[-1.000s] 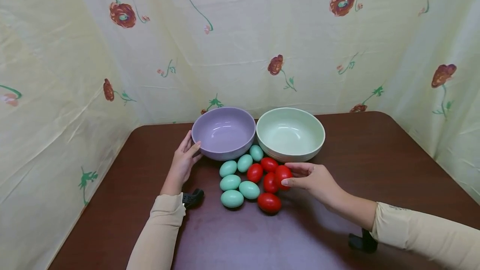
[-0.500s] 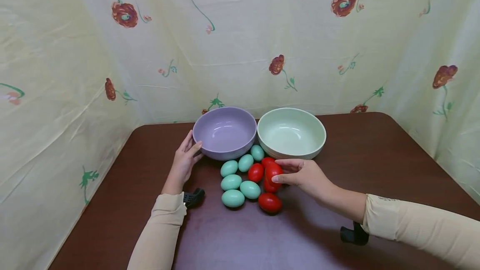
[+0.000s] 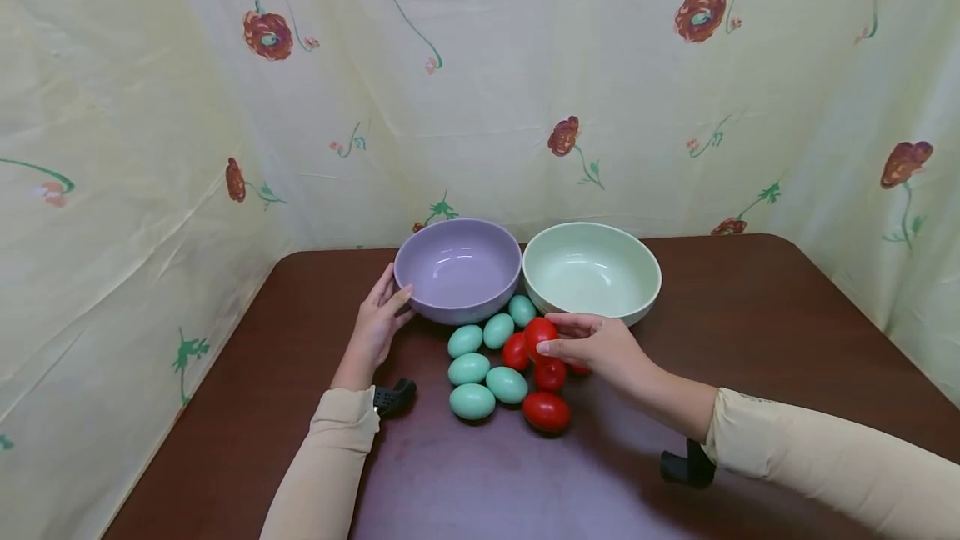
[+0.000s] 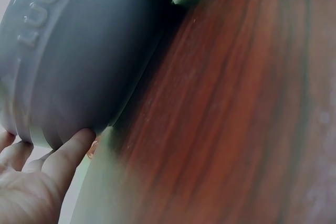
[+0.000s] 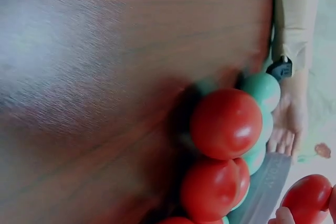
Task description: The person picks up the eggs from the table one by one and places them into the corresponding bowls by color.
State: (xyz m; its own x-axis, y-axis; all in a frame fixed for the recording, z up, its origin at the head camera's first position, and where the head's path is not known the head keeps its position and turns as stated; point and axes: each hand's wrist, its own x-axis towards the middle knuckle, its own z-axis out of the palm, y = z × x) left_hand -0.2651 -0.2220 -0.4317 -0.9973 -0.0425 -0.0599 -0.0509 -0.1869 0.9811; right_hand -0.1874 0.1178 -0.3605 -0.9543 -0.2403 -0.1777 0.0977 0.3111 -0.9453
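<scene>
In the head view my right hand (image 3: 600, 348) pinches a red egg (image 3: 541, 338) between thumb and fingers, held over the other red eggs. The right wrist view shows this held egg (image 5: 308, 198) at the lower right, with fingertips on either side. Several red eggs lie below and around it, among them a front one (image 3: 547, 413) and one partly under the hand. My left hand (image 3: 375, 327) rests against the left side of a purple bowl (image 3: 459, 307). Its extended fingers (image 4: 71, 153) touch the bowl's outer wall (image 4: 94, 51) in the left wrist view.
Several mint-green eggs (image 3: 471, 369) lie left of the red ones, in front of the bowls. A pale green bowl (image 3: 592, 302) stands beside the purple one near the back edge of the dark wooden table (image 3: 750, 323). A flowered curtain (image 3: 480, 90) hangs behind and at both sides.
My right hand has carried the red egg left and slightly up over the other red eggs. Another red egg now shows beneath that hand. My left hand keeps its place on the purple bowl.
</scene>
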